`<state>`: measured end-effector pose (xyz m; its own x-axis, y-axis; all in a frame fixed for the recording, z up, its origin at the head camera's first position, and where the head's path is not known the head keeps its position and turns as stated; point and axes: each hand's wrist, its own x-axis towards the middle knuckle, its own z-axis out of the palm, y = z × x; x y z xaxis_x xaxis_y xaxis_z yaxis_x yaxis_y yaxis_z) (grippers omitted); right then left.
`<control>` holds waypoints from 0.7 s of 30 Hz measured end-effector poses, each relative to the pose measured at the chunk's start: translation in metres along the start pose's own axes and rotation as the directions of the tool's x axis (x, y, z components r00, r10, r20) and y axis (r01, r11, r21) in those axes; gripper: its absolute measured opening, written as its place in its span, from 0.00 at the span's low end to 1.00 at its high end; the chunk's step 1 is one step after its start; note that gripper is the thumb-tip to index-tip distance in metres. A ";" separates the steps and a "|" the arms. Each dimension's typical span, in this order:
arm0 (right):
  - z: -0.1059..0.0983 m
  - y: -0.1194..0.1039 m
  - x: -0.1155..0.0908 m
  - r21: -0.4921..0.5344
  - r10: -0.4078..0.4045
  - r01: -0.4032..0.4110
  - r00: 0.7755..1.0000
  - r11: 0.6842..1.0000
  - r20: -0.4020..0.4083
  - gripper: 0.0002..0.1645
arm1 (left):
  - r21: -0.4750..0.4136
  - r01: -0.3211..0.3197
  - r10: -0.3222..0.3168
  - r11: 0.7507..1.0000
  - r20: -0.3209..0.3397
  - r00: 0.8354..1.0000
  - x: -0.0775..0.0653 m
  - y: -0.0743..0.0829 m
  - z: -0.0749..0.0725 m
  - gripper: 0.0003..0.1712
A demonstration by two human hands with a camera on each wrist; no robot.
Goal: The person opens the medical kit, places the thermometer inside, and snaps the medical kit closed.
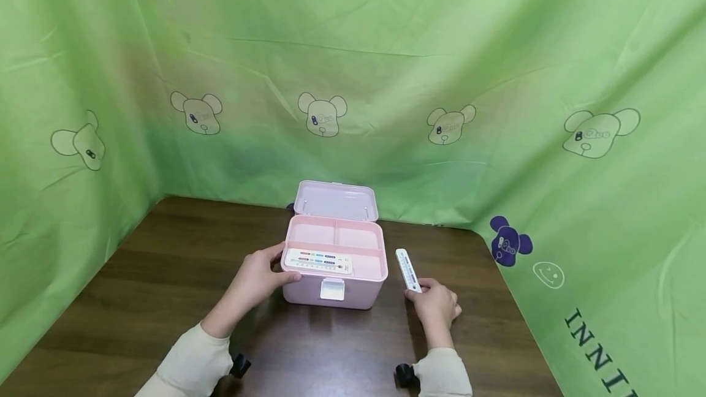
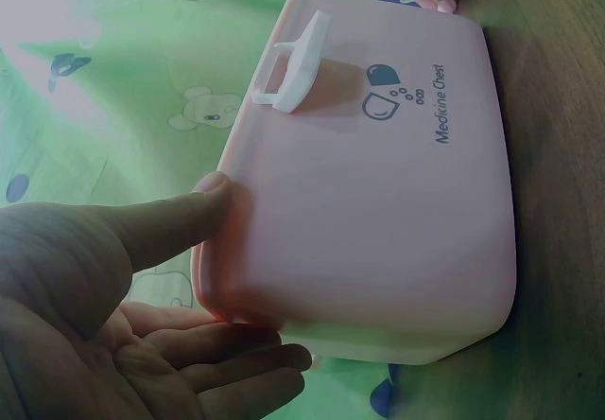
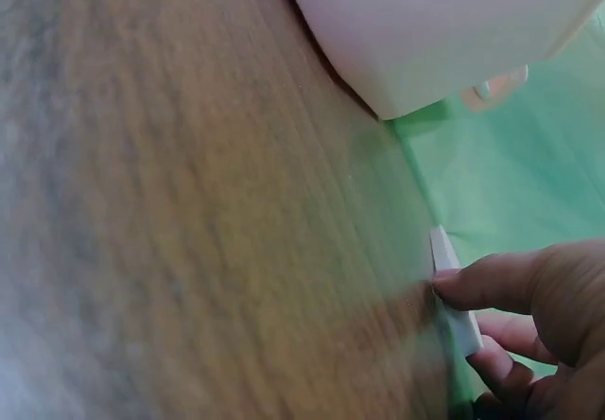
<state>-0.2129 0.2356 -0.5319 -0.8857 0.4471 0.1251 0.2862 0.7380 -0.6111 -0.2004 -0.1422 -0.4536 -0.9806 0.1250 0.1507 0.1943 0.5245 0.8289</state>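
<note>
Your right hand (image 1: pixel 436 306) pinches the near end of a slim white strip with a printed scale (image 1: pixel 407 267), right of the open pink plastic box (image 1: pixel 303 291), whose corner your left hand (image 1: pixel 258 277) grips. You seem to be lifting or placing the strip; either calls for a steady pinch.
</note>
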 end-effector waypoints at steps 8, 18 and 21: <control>-0.004 0.001 0.001 0.083 0.026 -0.025 1.000 0.996 -0.017 0.24 | 0.009 -0.006 0.006 1.000 0.001 1.000 0.000 0.001 -0.002 0.42; -0.012 0.003 0.005 0.121 0.014 -0.014 1.000 0.993 0.006 0.25 | 0.026 -0.013 0.013 1.000 -0.006 1.000 0.001 -0.001 -0.002 0.42; -0.019 0.004 0.005 0.140 0.008 -0.011 1.000 0.990 0.025 0.24 | 0.018 -0.003 0.003 1.000 0.002 1.000 0.000 -0.002 0.000 0.41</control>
<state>-0.2091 0.2504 -0.5192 -0.8922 0.4402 0.1010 0.2422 0.6551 -0.7157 -0.2009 -0.1432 -0.4555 -0.9799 0.1288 0.1521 0.1979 0.5393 0.8185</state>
